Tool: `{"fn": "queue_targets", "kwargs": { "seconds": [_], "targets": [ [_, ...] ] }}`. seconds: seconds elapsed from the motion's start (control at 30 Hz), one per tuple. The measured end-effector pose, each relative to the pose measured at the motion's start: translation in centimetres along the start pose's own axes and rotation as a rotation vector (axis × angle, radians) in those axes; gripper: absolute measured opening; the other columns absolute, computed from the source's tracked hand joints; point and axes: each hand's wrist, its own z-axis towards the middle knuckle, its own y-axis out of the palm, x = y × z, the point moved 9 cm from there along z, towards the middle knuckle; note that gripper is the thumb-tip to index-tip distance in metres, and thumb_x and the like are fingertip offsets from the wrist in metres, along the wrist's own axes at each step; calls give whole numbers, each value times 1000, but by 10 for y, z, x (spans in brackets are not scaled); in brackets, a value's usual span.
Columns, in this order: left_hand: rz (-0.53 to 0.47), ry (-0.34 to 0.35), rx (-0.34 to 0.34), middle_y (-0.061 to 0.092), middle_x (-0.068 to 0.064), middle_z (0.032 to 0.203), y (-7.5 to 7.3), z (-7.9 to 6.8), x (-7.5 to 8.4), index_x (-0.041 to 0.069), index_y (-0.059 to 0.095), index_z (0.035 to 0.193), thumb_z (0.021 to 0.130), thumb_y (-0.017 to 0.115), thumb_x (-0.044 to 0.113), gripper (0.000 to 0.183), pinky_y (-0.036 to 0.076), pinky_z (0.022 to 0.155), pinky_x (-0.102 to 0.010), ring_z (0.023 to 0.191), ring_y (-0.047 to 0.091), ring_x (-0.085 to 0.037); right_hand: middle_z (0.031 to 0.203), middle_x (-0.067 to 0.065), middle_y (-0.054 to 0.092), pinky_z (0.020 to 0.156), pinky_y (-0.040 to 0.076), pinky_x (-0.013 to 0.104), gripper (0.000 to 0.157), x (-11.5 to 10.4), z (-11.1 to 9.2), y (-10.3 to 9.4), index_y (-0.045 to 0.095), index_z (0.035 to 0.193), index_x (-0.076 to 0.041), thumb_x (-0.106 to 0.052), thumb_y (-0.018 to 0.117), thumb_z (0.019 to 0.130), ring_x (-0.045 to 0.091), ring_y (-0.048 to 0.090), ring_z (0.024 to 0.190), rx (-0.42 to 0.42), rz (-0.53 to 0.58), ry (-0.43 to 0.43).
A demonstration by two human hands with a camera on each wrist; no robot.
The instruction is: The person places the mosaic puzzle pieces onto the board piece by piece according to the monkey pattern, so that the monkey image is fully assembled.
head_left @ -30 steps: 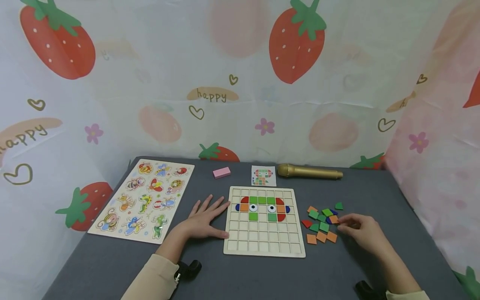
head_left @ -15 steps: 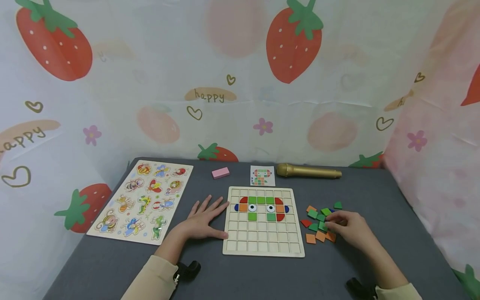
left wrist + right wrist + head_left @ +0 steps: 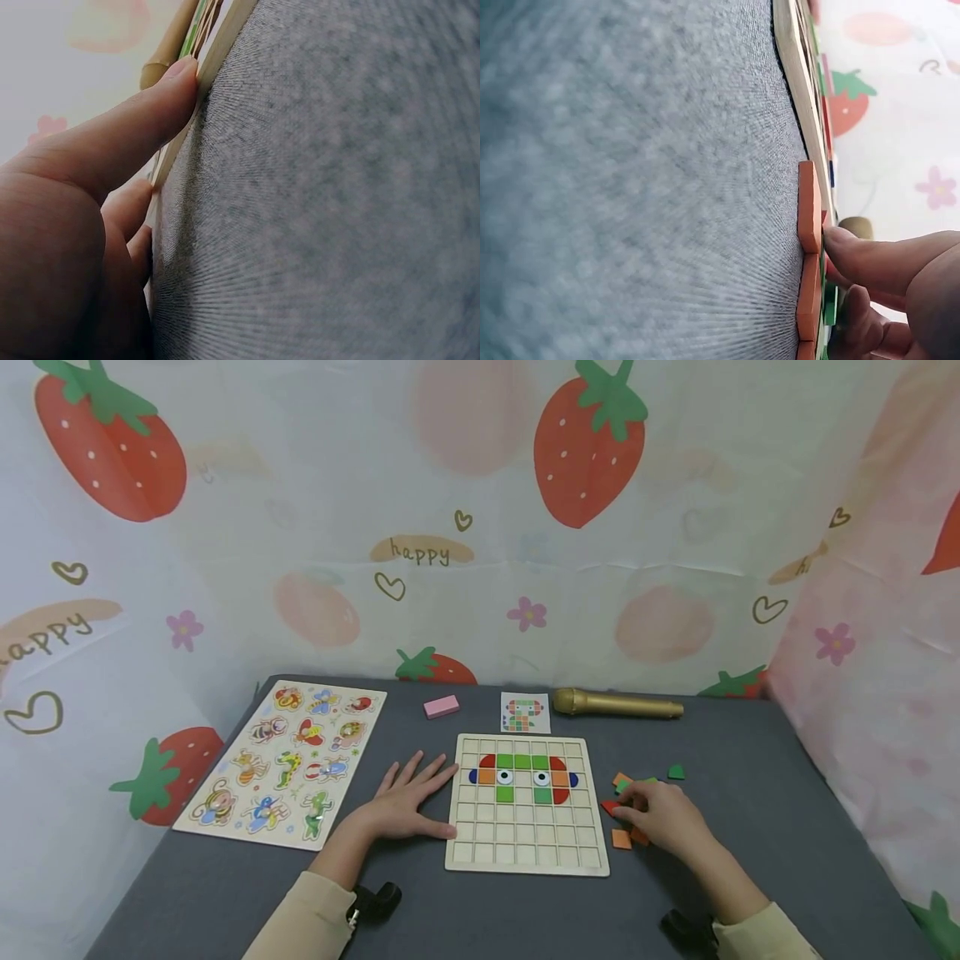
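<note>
In the head view, a pale wooden grid board (image 3: 528, 843) lies mid-table, with red, orange, green and blue pieces and two eye tiles forming a pattern in its upper rows. My left hand (image 3: 401, 806) rests spread beside it, thumb and fingertips at its left edge; the left wrist view shows the thumb (image 3: 142, 120) on that edge. My right hand (image 3: 663, 814) is low over the loose tiles right of the board, thumb and fingertips close together by a red tile (image 3: 609, 808). I cannot tell whether it pinches a tile. Orange tiles (image 3: 808, 206) lie near its thumb.
A white pattern card (image 3: 525, 727), a gold microphone (image 3: 622, 703) and a pink block (image 3: 442, 707) lie behind the board. An insect picture board (image 3: 258, 806) is at the left. One green tile (image 3: 676, 772) lies apart, right of the pile.
My right hand has moved left across the loose tiles, from their right side to near the red one, and now covers most of them. My left hand stays at the board's edge.
</note>
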Motion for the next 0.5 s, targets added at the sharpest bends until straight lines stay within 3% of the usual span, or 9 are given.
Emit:
{"fn": "queue_targets", "kwargs": {
  "seconds": [0.3,0.5],
  "targets": [
    [0,2,-1,12,4,171,0,1,0,36,24,161,79,71,71,101,-9,123,-60,158,-8,-31,74,-2,60,56,42,31,22,2,1,4,73,104,-11,-26,78,90,15,51,60,-33,73,9],
    [6,4,1,11,5,171,1,1,-2,37,23,161,79,71,71,101,-8,123,-60,158,-8,-30,78,-1,60,57,41,31,18,-1,1,4,68,96,-11,-24,79,89,15,50,64,-26,81,0]
  ]
}}
